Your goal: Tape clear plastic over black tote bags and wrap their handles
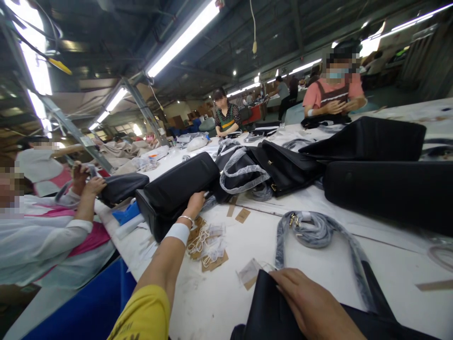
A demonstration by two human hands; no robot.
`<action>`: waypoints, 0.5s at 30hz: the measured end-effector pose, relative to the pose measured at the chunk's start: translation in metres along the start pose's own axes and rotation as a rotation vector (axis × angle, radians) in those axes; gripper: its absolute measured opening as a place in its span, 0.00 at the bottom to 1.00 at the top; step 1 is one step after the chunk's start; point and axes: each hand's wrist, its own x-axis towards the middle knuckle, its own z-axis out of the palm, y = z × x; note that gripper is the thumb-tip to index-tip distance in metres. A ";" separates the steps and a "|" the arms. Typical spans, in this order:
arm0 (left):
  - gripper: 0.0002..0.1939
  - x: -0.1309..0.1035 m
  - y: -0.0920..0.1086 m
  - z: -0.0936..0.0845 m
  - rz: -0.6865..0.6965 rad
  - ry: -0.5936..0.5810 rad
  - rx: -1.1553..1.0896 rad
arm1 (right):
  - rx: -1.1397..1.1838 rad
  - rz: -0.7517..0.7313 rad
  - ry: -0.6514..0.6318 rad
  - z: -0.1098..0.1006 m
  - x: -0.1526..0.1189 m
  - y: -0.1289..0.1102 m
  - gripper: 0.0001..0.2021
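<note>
My left hand (196, 206) reaches forward to the lower right edge of a black bag (180, 186) lying on its side; its fingers are bent, and what they grip is too small to tell. At the bottom right, my right hand (311, 300) lies over the top edge of another black bag (265, 307), thumb side hidden. That bag's strap (354, 255), wrapped in clear film, arches over the table beside a coiled wrapped strap (313, 231). Paper tags with white strings (208, 245) lie between my hands, and a small clear packet (249, 273) touches the near bag.
More black bags (389, 189) lie on the white table (219, 297) at the right and centre. A person in white (42, 241) handles a dark bag at the left. Two people work across the table. A blue bin (92, 302) stands at the lower left.
</note>
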 end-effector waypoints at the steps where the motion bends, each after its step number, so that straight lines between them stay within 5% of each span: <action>1: 0.19 -0.001 0.002 -0.004 -0.003 0.017 -0.006 | -0.003 -0.001 0.008 0.000 0.000 0.000 0.22; 8: 0.15 -0.033 0.015 -0.055 0.052 0.084 -0.056 | -0.031 -0.011 0.080 -0.001 -0.002 -0.003 0.19; 15: 0.16 -0.132 0.016 -0.119 0.035 0.277 -0.249 | -0.036 -0.044 0.197 -0.012 -0.004 -0.014 0.18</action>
